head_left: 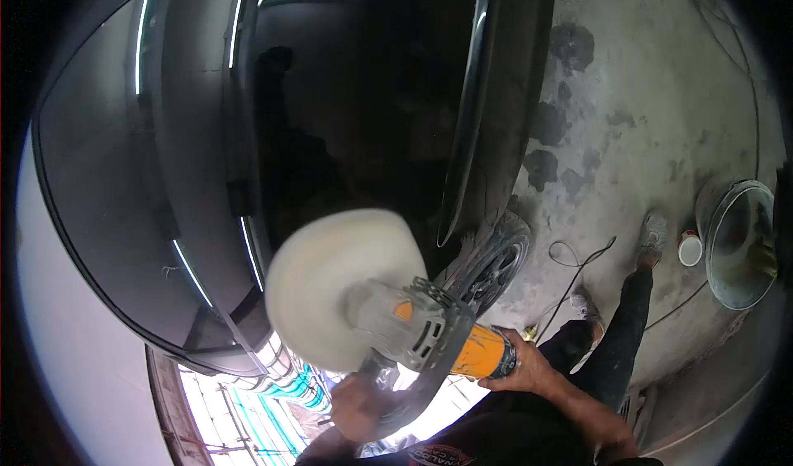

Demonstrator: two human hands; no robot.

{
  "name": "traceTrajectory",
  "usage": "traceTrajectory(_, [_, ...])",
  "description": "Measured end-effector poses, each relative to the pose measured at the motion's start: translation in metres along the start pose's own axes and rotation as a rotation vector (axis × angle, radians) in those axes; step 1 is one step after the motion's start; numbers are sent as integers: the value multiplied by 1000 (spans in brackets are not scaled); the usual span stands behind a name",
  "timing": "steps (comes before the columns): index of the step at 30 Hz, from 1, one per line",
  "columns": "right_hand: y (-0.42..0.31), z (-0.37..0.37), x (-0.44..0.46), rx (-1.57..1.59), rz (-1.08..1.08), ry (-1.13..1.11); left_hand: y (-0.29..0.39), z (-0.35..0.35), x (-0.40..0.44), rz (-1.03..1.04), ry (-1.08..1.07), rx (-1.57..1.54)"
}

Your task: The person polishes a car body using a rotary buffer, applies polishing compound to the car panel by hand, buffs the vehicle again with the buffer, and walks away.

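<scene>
A grey-and-orange power polisher point(413, 325) is held between my two hands in front of my body. Its round white pad point(330, 276) is blurred at the rim and overlaps the glossy black car panel point(355, 135); I cannot tell whether it touches the panel. My left hand point(357, 406), closed, grips the front of the polisher near its head, and motion smears the fingers a little. At the orange rear end of the tool, my right hand point(524, 367) is wrapped around the body.
A car wheel point(496, 263) sits right of the polisher. Farther right are a bucket point(712, 259) and a small white cup point(690, 249) on the stained concrete floor point(628, 152). A dark cable point(570, 280) loops over the floor near my feet.
</scene>
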State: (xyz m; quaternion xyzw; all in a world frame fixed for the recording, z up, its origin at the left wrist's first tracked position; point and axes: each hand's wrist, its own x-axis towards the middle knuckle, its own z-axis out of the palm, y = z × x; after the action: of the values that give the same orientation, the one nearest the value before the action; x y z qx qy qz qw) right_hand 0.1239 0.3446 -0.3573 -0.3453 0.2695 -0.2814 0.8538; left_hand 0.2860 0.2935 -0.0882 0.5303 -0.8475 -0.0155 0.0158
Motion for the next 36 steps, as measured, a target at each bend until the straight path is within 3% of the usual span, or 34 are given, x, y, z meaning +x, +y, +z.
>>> traceTrajectory(1, [11,5,-4,48,26,-12,2,13,7,105,77,-19])
traceTrajectory(2, [25,11,-6,97,52,-24,4,5,19,83,-169,-92])
traceTrajectory(6, [56,26,-10,200,86,61,3,25,54,180,-285,-116])
traceTrajectory(11, [35,-8,8,316,14,80,20,42,116,134,-326,-5])
traceTrajectory(13, [20,-18,19,352,-46,138,24,31,150,159,-466,15])
traceTrajectory(22, [-72,-80,50,471,-242,207,55,49,286,218,-150,129])
traceTrajectory(29, [-135,-121,60,550,-204,248,73,50,375,275,-91,144])
traceTrajectory(33, [-146,-142,80,632,-379,308,82,62,421,352,-49,22])
traceTrajectory(36, [-170,-170,90,643,-353,321,79,72,457,421,-37,30])
